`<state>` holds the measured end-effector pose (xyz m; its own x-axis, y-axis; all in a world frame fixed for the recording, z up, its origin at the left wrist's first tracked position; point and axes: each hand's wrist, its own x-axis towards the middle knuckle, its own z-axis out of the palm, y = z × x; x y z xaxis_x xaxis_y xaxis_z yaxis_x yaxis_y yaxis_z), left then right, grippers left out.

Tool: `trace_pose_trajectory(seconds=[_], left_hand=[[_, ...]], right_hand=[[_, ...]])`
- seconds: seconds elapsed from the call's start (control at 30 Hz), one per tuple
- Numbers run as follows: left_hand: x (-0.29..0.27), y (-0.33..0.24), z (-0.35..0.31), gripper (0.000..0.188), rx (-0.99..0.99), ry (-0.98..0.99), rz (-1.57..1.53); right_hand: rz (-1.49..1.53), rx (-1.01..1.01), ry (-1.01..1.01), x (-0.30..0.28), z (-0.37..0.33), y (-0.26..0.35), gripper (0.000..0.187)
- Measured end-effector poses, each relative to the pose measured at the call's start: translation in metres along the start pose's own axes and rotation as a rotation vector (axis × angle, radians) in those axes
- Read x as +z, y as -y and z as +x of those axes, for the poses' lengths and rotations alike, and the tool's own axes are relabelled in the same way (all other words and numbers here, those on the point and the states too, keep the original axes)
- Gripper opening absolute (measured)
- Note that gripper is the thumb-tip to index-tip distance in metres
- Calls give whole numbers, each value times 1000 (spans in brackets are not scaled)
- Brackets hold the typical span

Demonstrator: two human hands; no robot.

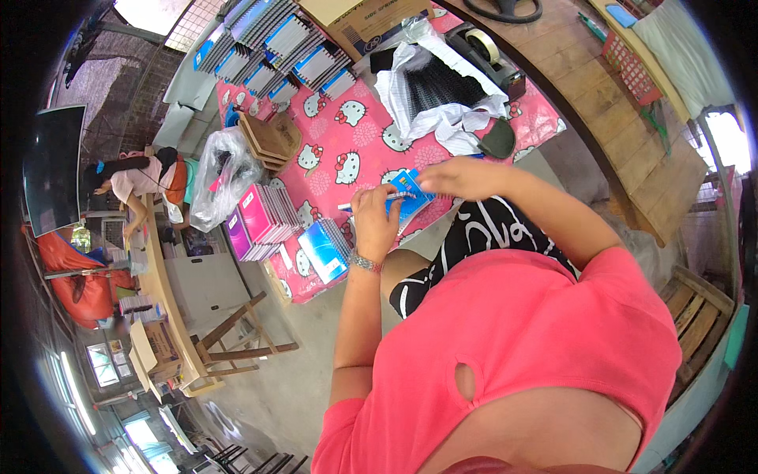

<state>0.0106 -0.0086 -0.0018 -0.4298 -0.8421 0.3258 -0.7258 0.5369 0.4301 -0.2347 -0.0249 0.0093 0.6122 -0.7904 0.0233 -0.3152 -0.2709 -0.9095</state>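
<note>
Fingers on blue notebook, stacks alongside

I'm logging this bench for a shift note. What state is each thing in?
Blue notebook: held in both hands above the table edge.
Left hand: gripping the notebook.
Right hand: on the notebook's top.
Tape dispenser: loaded with a roll.
Clear bag: open, slumped.
Pink notebooks: standing in a row.

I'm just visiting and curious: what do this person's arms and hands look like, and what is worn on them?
Both forearms are bare. The left hand has a silvery metal watch on its wrist; the right hand shows no ring or band that I can make out. Short sleeves of a pink T-shirt end above the elbows. No gloves on either hand.
</note>
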Motion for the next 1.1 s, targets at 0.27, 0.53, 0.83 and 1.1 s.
trace_pose_trajectory(seconds=[0.27,0.53,0.83,1.1], left_hand=[[-5,16,4,16,16,4,-57],[-1,16,1,22,45,7,-1],[-7,-4,-3,23,18,94,101],[-1,3,-18,27,-68,-44,351]], right_hand=[[-281,-254,-329,31,26,-8,19],[-56,-254,-175,26,31,-27,21],[-38,201,-247,8,9,-5,33],[-753,162,-357,-63,-53,-93,37]])
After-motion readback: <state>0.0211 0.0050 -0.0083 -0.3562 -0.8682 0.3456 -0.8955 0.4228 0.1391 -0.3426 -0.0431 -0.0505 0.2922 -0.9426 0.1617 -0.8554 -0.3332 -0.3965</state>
